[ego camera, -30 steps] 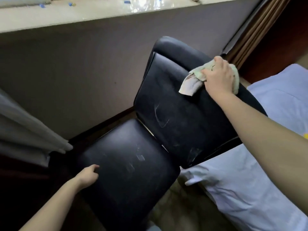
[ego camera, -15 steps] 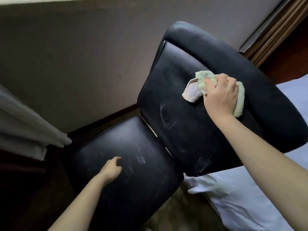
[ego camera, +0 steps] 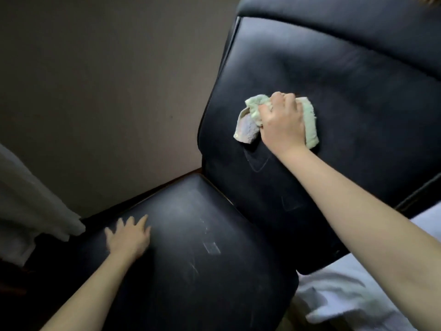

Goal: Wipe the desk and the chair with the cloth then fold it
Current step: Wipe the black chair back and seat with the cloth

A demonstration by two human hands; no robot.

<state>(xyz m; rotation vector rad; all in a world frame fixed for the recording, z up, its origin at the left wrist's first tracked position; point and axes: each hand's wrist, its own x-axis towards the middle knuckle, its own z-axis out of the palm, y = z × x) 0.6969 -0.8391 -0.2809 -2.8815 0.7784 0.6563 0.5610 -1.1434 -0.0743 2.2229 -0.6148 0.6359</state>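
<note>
A black leather chair fills the view, its backrest (ego camera: 346,75) upper right and its scuffed seat (ego camera: 202,259) at lower centre. My right hand (ego camera: 284,123) grips a bunched pale green cloth (ego camera: 250,120) and presses it against the middle of the backrest. The cloth sticks out to the left and right of the hand. My left hand (ego camera: 128,237) lies on the seat's left part with fingers spread, slightly blurred.
A grey-brown wall (ego camera: 107,91) stands behind the chair. Grey-white fabric (ego camera: 26,206) hangs at the left edge. A bed with white sheets (ego camera: 358,299) lies at the lower right, close to the chair.
My right hand has drawn the cloth down the backrest from its top edge to the middle. My left hand slid from the seat's left edge onto the seat and spread its fingers.
</note>
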